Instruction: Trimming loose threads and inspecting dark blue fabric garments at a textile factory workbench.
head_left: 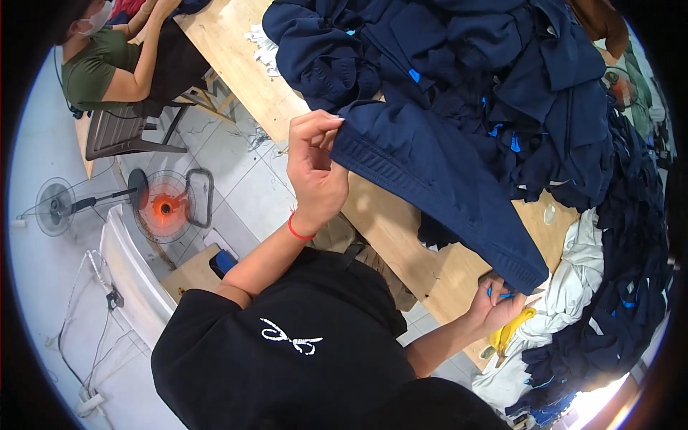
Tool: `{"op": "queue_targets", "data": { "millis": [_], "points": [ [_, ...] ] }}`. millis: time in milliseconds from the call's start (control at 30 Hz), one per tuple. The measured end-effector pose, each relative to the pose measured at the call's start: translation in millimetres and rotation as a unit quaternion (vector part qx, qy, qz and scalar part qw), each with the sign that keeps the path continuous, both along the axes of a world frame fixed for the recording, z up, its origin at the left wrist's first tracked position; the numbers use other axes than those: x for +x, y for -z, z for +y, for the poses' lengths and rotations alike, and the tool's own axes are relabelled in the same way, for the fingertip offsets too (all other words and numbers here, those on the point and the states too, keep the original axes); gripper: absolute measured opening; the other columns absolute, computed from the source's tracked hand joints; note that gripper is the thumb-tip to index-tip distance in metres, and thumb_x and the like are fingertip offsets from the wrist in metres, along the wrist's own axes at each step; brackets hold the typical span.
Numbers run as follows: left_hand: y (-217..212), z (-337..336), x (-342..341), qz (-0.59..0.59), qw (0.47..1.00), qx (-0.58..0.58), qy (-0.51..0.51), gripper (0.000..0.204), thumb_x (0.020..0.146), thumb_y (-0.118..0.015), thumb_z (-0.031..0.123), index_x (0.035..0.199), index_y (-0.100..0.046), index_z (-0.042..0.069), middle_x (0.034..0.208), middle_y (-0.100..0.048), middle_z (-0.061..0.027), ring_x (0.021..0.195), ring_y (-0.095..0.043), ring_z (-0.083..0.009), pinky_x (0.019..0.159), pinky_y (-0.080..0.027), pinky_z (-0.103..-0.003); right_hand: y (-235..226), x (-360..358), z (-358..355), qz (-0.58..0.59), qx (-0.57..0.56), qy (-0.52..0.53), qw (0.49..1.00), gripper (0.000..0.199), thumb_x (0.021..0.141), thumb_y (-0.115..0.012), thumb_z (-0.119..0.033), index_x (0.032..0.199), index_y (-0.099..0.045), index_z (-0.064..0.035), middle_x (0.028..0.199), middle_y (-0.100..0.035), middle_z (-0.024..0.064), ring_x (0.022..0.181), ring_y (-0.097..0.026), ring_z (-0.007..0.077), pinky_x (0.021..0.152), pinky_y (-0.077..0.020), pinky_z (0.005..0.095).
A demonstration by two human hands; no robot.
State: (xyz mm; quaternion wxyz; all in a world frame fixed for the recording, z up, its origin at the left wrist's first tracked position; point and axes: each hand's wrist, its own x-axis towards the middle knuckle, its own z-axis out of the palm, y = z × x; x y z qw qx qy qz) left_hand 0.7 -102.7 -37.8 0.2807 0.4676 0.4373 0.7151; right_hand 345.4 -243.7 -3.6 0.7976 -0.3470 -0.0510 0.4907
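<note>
Stretched between my two hands is a navy garment (437, 172), with a ribbed, elastic-looking band near my left hand and a gathered edge at its lower right end. My left hand (319, 168), with a red string on the wrist, pinches the band's upper corner between thumb and fingers. At the other end, my right hand (499, 307) is closed at the gathered edge. A small blue-handled tool (496, 292), perhaps snips, sits in that same hand, its shape mostly hidden by the fingers and cloth.
A large heap of navy garments (459, 50) covers the wooden table (387, 229). To the right lie white cloth (573, 261) and a yellow banana peel (512, 330). Fans (166, 208) stand at left, near a seated person (107, 75) on a chair (118, 136).
</note>
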Motion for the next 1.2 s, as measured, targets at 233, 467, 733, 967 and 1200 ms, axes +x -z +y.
{"op": "queue_targets", "data": {
  "millis": [233,467,733,967,1200],
  "points": [
    [29,9,-34,-0.403,0.804,-0.416,0.138,0.026,0.104,-0.062,0.013,0.124,-0.069,-0.002,0.116,-0.077,-0.0113,0.103,-0.076,-0.0210,0.093,-0.062,-0.037,4,-41,22,-0.100,-0.160,-0.090,0.978,0.010,0.101,-0.068,-0.009,0.110,-0.065,-0.0092,0.096,-0.072,0.0013,0.065,-0.057,0.0065,0.049,-0.0427,0.0185],
    [48,21,-91,-0.510,0.677,-0.419,0.327,0.031,0.101,-0.058,0.022,0.114,-0.072,-0.003,0.114,-0.079,-0.0152,0.098,-0.077,-0.0273,0.090,-0.065,-0.042,-6,-20,24,0.033,-0.266,-0.119,0.956,0.012,0.097,-0.072,-0.018,0.098,-0.065,-0.0093,0.094,-0.073,0.0068,0.088,-0.075,0.0236,0.077,-0.0622,0.0387],
    [29,21,-75,-0.600,0.688,-0.272,0.305,0.039,0.100,-0.054,0.026,0.098,-0.074,-0.007,0.098,-0.079,-0.0222,0.089,-0.077,-0.0365,0.094,-0.061,-0.046,-13,-4,17,0.062,-0.207,-0.069,0.974,0.015,0.095,-0.077,-0.018,0.106,-0.077,-0.0091,0.106,-0.080,0.0080,0.099,-0.077,0.0256,0.090,-0.0615,0.0453],
    [18,12,-78,-0.584,0.727,-0.201,0.299,0.037,0.095,-0.051,0.021,0.090,-0.073,-0.009,0.092,-0.078,-0.0250,0.084,-0.076,-0.0379,0.088,-0.062,-0.047,-23,-5,18,0.030,-0.188,-0.085,0.978,0.020,0.094,-0.079,-0.022,0.109,-0.078,-0.0079,0.106,-0.080,0.0084,0.102,-0.076,0.0274,0.094,-0.0599,0.0475],
    [21,14,-75,-0.604,0.700,-0.141,0.355,0.038,0.094,-0.051,0.022,0.088,-0.073,-0.008,0.092,-0.078,-0.0257,0.083,-0.076,-0.0388,0.087,-0.062,-0.047,-26,-8,24,0.046,-0.209,-0.079,0.973,0.016,0.097,-0.077,-0.023,0.105,-0.077,-0.0091,0.102,-0.081,0.0069,0.093,-0.078,0.0223,0.084,-0.0618,0.0420]
  ]
}}
